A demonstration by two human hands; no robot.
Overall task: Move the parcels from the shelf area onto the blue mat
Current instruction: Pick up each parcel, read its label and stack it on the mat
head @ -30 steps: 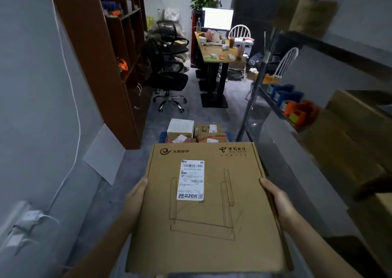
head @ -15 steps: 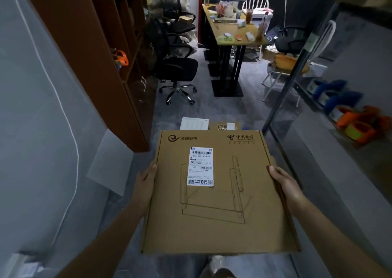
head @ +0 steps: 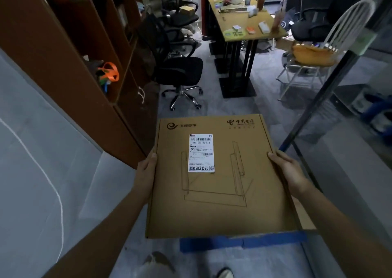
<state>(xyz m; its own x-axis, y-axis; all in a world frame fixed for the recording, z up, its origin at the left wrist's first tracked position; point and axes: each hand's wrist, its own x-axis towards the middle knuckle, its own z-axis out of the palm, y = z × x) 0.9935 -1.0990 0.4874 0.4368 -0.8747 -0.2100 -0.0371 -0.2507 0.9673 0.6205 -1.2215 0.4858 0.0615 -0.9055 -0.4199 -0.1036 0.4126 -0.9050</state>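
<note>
The left hand and the right hand are seen pressed flat against opposite side edges of a large, flat cardboard parcel, which is held level between them at the centre of the view; the fingers are stretched along the edges rather than curled, the left at 9 o'clock of the box and the right at 3 o'clock. A white shipping label is stuck on the lid, toward 12 o'clock of the box's middle, and printed logos are seen along its far edge. A strip of the blue mat is visible on the grey floor at 6 o'clock, just past the box's near edge, most of it hidden beneath the parcel. A brown wooden bookcase is placed at 10 o'clock, a black office chair at 12 o'clock, and a yellow-topped desk at 1 o'clock. A dark metal shelf post is slanted across the view at 2 o'clock, with a white chair behind it.
</note>
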